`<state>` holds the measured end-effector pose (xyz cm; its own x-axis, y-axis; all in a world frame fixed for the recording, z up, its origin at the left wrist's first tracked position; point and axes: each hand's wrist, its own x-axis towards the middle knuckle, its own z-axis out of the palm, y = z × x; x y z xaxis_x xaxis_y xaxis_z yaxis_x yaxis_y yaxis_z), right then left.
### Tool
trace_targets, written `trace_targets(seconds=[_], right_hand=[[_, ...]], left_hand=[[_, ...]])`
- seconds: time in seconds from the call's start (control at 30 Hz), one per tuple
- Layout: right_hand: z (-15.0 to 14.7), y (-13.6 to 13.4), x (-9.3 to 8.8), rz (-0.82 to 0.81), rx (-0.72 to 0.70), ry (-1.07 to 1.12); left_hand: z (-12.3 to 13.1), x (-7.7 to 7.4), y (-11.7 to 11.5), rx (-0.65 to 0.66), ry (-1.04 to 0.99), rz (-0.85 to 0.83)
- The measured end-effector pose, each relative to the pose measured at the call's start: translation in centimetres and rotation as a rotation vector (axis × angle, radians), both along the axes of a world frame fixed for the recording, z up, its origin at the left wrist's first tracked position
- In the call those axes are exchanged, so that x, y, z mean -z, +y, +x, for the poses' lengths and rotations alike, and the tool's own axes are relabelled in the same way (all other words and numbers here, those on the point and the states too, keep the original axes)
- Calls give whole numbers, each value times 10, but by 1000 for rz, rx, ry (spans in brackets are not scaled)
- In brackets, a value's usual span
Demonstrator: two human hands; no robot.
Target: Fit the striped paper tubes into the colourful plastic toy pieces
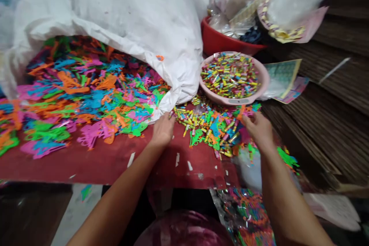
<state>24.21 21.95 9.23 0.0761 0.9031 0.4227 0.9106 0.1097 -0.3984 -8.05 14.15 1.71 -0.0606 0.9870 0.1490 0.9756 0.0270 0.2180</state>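
Spreading across the dark red table [86, 165], a heap of flat multicoloured plastic cutouts [86, 96] slides out from under a white woven sack [109, 19] and stops just short of the near edge. The left hand [163, 130] lies open, palm down, touching small yellow-banded tubes [198, 121]. The right hand [259, 130] narrowly pinches a small orange plastic piece [240, 111], near a round pink plastic basin [266, 80]. Stacked brown corrugated cardboard [317, 123] lines the table's right edge.

view: head-worn | facing: forward, down | near: left hand [163, 130], right hand [258, 130]
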Motion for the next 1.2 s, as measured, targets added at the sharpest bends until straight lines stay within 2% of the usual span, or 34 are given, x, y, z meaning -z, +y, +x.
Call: trace_targets(seconds=[0.1, 0.2, 0.3, 0.37, 0.43, 0.5, 0.53, 0.63, 0.7, 0.8, 0.97, 1.13, 1.2], right_hand=[[-11, -10, 2, -7, 97, -357], [-23, -20, 2, -63, 45, -541], [-23, -24, -3, -45, 10, -539], [-23, -25, -7, 64, 22, -475], [-32, -25, -9, 215, -25, -354], [-52, -26, -5, 291, -211, -200], [-66, -27, -2, 277, -339, -127], [-119, -29, 15, 103, -682, -15], [-155, -27, 29, -7, -823, -31], [-203, -21, 43, -78, -922, -86], [-272, -5, 45, -72, -913, -180], [-321, 18, 36, -126, -586, -283], [-330, 27, 35, -179, -543, -277]], left_hand=[[-2, 2, 2, 35, 92, -12], [-4, 3, 2, 56, 148, -30], [-5, 3, 1, 67, 146, -32], [-6, 3, 0, 60, 124, -23], [-8, 4, -2, 37, 89, -10], [-9, 6, -6, 12, 52, -11], [-9, 7, -10, -2, 33, -24], [-9, 11, -26, -57, -44, -43], [-9, 15, -41, -127, -129, 8], [-11, 20, -65, -229, -273, 96], [-17, 23, -91, -266, -641, 234], [-19, 26, -98, -302, -1162, 354], [-19, 28, -98, -315, -1302, 364]])
